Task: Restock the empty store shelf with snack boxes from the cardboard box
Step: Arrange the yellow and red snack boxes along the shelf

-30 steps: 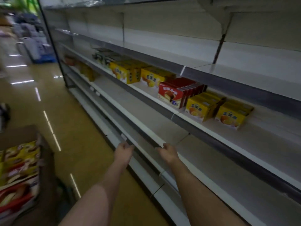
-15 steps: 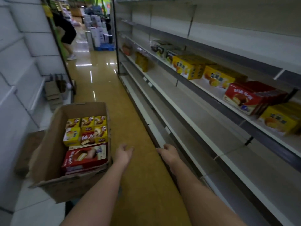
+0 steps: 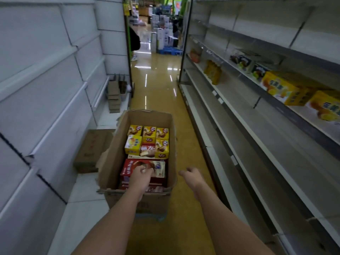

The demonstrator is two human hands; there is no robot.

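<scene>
Store aisle, glossy yellow-tan floor [image 3: 161, 100] running toward 12 o'clock, ceiling lights reflecting off it. At 9 o'clock a white shelving unit [image 3: 46, 85] is standing bare along the left side. At its foot, a closed brown carton [image 3: 90, 148] is lying on the white base, and a stack of flat cardboard pieces [image 3: 114, 98] is sitting further up at 11 o'clock.

The cardboard box [image 3: 114, 153] is sitting on the floor at centre, open top, long axis running along the aisle toward 12 o'clock. Inside it, small yellow snack boxes [image 3: 149, 134] are standing at the far end, faces up. A large red snack box [image 3: 160, 170] is lying flat at the near end, its long axis crosswise, 9 to 3.

The left hand [image 3: 140, 176] is reaching into the box, fingers curled down over the red snack box; whether it is actually gripping it cannot be told. The right hand [image 3: 192, 176] is hovering just right of the box rim, fingers loosely curled, holding nothing.

At 3 o'clock the store shelf [image 3: 257, 144] is running along the right side. Yellow cake boxes [image 3: 281, 89] are sitting on an upper tier at 2 o'clock, faces toward the aisle.
</scene>
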